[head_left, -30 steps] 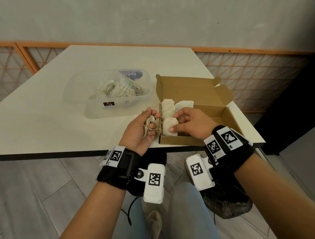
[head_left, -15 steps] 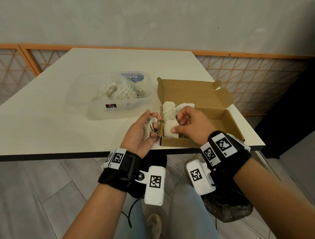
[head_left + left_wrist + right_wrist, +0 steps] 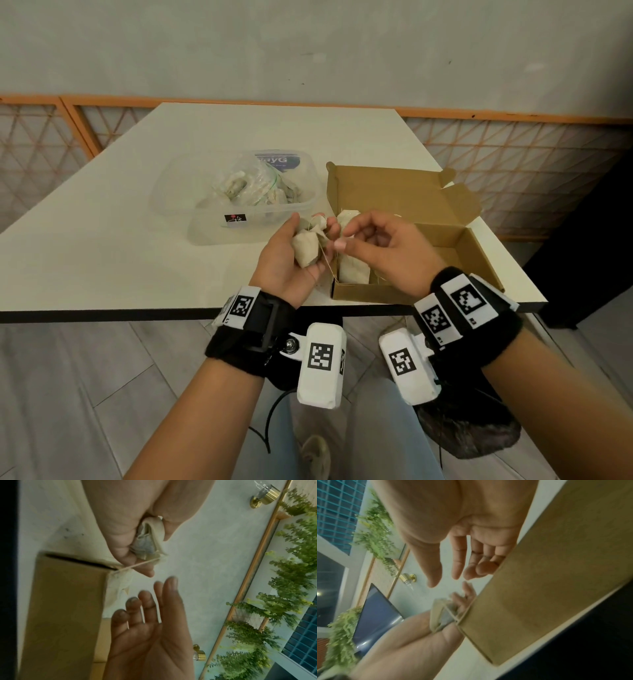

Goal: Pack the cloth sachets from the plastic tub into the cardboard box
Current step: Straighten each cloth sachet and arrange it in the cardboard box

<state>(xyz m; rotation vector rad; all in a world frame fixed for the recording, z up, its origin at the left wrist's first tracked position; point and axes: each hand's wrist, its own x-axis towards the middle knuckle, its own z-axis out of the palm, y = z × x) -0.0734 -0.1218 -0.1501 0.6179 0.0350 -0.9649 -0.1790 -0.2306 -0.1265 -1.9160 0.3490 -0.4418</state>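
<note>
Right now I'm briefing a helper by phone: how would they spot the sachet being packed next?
Find the open cardboard box at the white table's near right corner. Just left of its front corner, the left hand grips a beige cloth sachet. It alone is held above the table, trailing a thin string; the others lie in the box or the plastic tub.

The cardboard box [image 3: 404, 202] is plain brown corrugated board, matt and unprinted, with raw cut edges. The plastic tub [image 3: 171, 192] is clear, slightly cloudy plastic with a soft sheen; a thin crinkled plastic bag [image 3: 246, 186] inside it shines. The cloth sachets [image 3: 352, 270] are off-white woven fabric, matt and creased, tied with thin pale string [image 3: 137, 565]. The sachet [image 3: 306, 248] in the left hand [image 3: 287, 263] has the same coarse weave. The counter [image 3: 102, 240] is a smooth cream laminate, lightly satin, with a dark edge. The floor [image 3: 68, 394] looks like grey wood-grain planks.
</note>
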